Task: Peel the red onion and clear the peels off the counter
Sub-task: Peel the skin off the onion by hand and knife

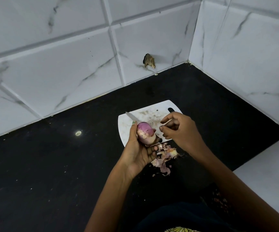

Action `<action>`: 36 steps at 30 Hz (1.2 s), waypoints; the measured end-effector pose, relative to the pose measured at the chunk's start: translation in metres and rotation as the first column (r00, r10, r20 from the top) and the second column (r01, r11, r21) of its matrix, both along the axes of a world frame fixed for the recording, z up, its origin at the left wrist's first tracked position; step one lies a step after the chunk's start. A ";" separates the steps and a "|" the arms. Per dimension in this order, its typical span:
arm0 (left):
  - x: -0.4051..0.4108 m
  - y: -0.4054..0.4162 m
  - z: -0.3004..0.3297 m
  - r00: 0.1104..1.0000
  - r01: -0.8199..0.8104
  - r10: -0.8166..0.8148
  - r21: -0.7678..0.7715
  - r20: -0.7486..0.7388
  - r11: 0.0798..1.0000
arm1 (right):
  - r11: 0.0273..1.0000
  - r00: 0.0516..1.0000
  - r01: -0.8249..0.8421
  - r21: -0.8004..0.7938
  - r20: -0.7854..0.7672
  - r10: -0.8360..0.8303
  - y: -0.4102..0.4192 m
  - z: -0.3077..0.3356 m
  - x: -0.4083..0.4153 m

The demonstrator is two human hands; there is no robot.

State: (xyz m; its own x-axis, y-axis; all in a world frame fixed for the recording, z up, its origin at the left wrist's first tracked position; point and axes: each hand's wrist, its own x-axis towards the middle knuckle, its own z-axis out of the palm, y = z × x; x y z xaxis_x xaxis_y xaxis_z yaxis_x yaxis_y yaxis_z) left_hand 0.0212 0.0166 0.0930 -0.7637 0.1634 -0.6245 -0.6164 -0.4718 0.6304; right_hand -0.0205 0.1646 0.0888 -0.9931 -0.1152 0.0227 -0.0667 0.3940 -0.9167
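A red onion [145, 133], pale purple with most of its skin off and its cut end facing me, sits in my left hand [138, 151], held above the near edge of a white cutting board [153, 113]. My right hand [178, 131] hovers just right of the onion with its fingers loosely curled and nothing visible in them. A knife [131, 116] points its blade out to the upper left from behind the onion. Its middle is hidden, so I cannot tell whether it lies on the board. A heap of pinkish peels [164, 159] lies on the black counter [60, 164] just in front of the board.
White marble-pattern tiled walls meet in a corner behind and to the right of the board. One tile has a broken brown hole [149, 61]. The counter ends at the right against a white surface [269, 173]. Small crumbs dot the counter.
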 end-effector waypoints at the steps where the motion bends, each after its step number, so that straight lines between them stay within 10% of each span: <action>1: 0.000 0.000 0.000 1.000 -0.006 0.006 0.000 0.005 1.000 | 0.999 1.000 0.008 0.048 -0.006 -0.007 0.002 -0.004 -0.001; 7: 0.000 0.000 0.000 1.000 -0.022 0.023 -0.008 0.016 1.000 | 0.965 0.998 -0.046 0.257 -0.023 0.054 0.003 -0.015 0.003; 14: -0.003 0.002 -0.003 1.000 -0.006 0.005 -0.078 -0.016 0.997 | 0.977 0.991 -0.132 -0.165 0.013 0.136 -0.008 0.024 0.013; 36: -0.004 0.000 -0.005 0.999 0.002 -0.006 -0.111 -0.033 0.994 | 0.966 0.984 -0.152 -0.209 0.063 0.168 -0.013 0.026 0.018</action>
State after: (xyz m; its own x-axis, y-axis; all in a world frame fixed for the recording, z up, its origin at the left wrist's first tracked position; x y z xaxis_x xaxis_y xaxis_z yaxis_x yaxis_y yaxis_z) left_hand 0.0177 0.0170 0.0882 -0.7841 0.0978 -0.6129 -0.5958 -0.3955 0.6991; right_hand -0.0029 0.1514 0.1147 -0.9616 -0.2739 -0.0167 -0.0371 0.1899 -0.9811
